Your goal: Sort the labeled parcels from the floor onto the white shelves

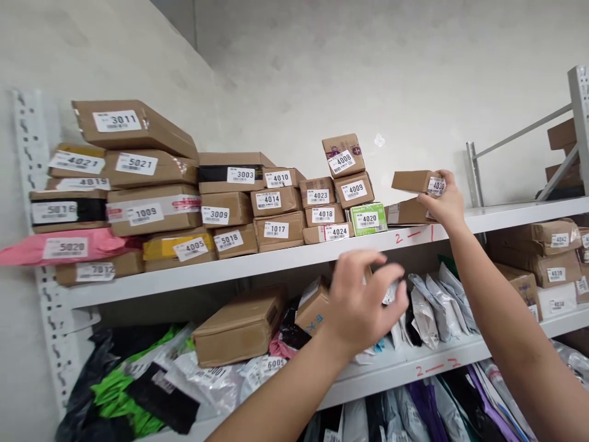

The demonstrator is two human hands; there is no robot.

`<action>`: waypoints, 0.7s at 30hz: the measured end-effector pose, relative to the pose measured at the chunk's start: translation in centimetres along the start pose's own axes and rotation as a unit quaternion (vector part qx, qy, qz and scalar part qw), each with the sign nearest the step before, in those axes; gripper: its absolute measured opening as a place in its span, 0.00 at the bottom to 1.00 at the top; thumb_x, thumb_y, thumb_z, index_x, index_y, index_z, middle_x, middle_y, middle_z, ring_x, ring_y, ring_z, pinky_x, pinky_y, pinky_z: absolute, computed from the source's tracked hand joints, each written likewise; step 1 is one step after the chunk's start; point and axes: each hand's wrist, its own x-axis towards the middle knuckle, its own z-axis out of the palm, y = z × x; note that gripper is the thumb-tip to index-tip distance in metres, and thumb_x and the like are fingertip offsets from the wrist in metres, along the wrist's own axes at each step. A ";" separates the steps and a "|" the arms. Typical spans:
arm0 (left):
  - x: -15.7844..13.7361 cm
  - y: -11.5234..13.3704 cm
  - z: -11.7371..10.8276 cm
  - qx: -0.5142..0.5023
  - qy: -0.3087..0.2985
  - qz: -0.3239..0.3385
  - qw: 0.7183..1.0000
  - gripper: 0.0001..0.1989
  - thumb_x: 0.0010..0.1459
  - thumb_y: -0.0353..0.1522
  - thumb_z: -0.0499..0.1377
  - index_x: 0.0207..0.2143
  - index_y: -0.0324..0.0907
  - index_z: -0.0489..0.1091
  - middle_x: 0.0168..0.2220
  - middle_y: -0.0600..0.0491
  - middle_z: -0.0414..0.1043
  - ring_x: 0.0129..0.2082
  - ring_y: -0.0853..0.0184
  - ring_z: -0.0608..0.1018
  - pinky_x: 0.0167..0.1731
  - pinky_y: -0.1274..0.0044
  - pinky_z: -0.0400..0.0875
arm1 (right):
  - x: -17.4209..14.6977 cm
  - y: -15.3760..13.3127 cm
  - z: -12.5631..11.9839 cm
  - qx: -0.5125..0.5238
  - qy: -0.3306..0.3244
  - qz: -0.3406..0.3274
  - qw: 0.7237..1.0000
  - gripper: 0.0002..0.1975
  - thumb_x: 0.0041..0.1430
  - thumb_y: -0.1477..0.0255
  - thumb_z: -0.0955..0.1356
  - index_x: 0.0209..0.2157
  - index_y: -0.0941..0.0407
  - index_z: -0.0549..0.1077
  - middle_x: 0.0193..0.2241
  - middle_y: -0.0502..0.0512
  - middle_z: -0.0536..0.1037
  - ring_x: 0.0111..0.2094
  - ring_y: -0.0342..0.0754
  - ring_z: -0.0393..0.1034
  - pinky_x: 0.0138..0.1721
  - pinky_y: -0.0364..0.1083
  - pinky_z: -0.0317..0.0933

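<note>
My right hand (445,202) grips a small brown cardboard box (409,181) labelled 4030 by its right end. The box is at the top of another brown box (407,212) on the upper shelf; whether the two touch is hard to tell. In front of the shelf's edge, my left hand (361,301) is raised, slightly blurred, with curved fingers apart and nothing visible in them. Behind and above it sit a green box (368,219) labelled 4020 and a flat box (329,232) labelled 4024. Boxes 4009 (353,190) and 4008 (343,155) are stacked close by.
Several labelled cartons (156,205) fill the upper shelf's (257,264) left side, with a pink parcel (69,245) overhanging the edge. Below are a large carton (239,328), plastic bags (432,307) and, at right, more boxes (556,258). A metal rack post (578,123) stands far right.
</note>
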 end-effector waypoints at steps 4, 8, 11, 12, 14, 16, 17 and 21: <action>3.0 0.4 9.7 -0.018 -0.077 -0.059 0.995 0.37 0.54 0.31 0.68 0.63 0.38 0.56 0.57 0.36 0.62 0.57 0.46 0.70 0.54 0.56 0.74 | -0.8 -0.7 -2.2 -0.002 0.030 -0.032 0.999 0.33 0.45 0.64 0.70 0.56 0.51 0.64 0.41 0.57 0.77 0.40 0.59 0.72 0.42 0.57 0.67; 4.6 1.7 17.4 -0.075 0.033 -0.136 0.987 0.53 0.51 0.30 0.69 0.69 0.39 0.38 0.62 0.31 0.56 0.64 0.44 0.63 0.61 0.50 0.67 | -1.5 -2.2 -3.8 -0.049 0.034 -0.072 0.996 0.32 0.48 0.63 0.70 0.56 0.50 0.64 0.42 0.59 0.75 0.41 0.60 0.72 0.43 0.59 0.67; 5.2 2.5 19.9 -0.086 0.173 -0.167 0.967 0.49 0.55 0.32 0.67 0.69 0.41 0.38 0.59 0.34 0.59 0.61 0.48 0.66 0.61 0.54 0.68 | -1.8 -3.2 -4.2 -0.053 0.022 -0.103 0.993 0.33 0.50 0.60 0.71 0.57 0.50 0.63 0.44 0.60 0.74 0.43 0.62 0.71 0.43 0.60 0.68; 5.3 2.6 20.2 -0.088 0.203 -0.173 0.960 0.47 0.56 0.33 0.67 0.68 0.42 0.40 0.58 0.35 0.60 0.60 0.49 0.68 0.59 0.55 0.69 | -1.8 -3.4 -4.2 -0.048 0.017 -0.116 0.992 0.33 0.50 0.58 0.72 0.57 0.50 0.63 0.44 0.61 0.74 0.44 0.62 0.71 0.43 0.60 0.68; 5.2 2.7 20.0 -0.100 0.233 -0.181 0.950 0.46 0.53 0.35 0.69 0.66 0.44 0.45 0.57 0.38 0.63 0.58 0.50 0.70 0.57 0.57 0.72 | -1.7 -3.6 -4.4 -0.023 0.006 -0.136 0.990 0.35 0.48 0.53 0.74 0.56 0.50 0.63 0.43 0.61 0.74 0.44 0.63 0.71 0.43 0.61 0.69; 5.0 2.5 18.9 -0.114 0.240 -0.216 0.940 0.45 0.48 0.32 0.70 0.64 0.46 0.50 0.55 0.40 0.64 0.57 0.51 0.72 0.56 0.59 0.73 | -1.5 -3.4 -4.7 0.027 -0.008 -0.135 0.990 0.37 0.46 0.49 0.75 0.53 0.51 0.64 0.42 0.59 0.75 0.44 0.63 0.72 0.42 0.61 0.70; 4.8 2.2 17.9 -0.118 0.239 -0.250 0.931 0.45 0.46 0.29 0.69 0.63 0.46 0.51 0.55 0.41 0.65 0.57 0.52 0.72 0.56 0.60 0.73 | -1.3 -3.2 -5.0 0.057 -0.012 -0.126 0.990 0.37 0.46 0.48 0.75 0.52 0.51 0.64 0.42 0.59 0.75 0.43 0.62 0.72 0.41 0.60 0.71; 4.9 0.2 12.1 -0.104 0.136 -0.395 0.903 0.43 0.44 0.28 0.68 0.62 0.47 0.53 0.59 0.41 0.66 0.60 0.52 0.72 0.58 0.61 0.71 | -0.1 -1.1 -5.3 0.130 0.011 -0.086 0.988 0.35 0.48 0.44 0.74 0.47 0.51 0.64 0.43 0.57 0.75 0.41 0.59 0.74 0.34 0.56 0.73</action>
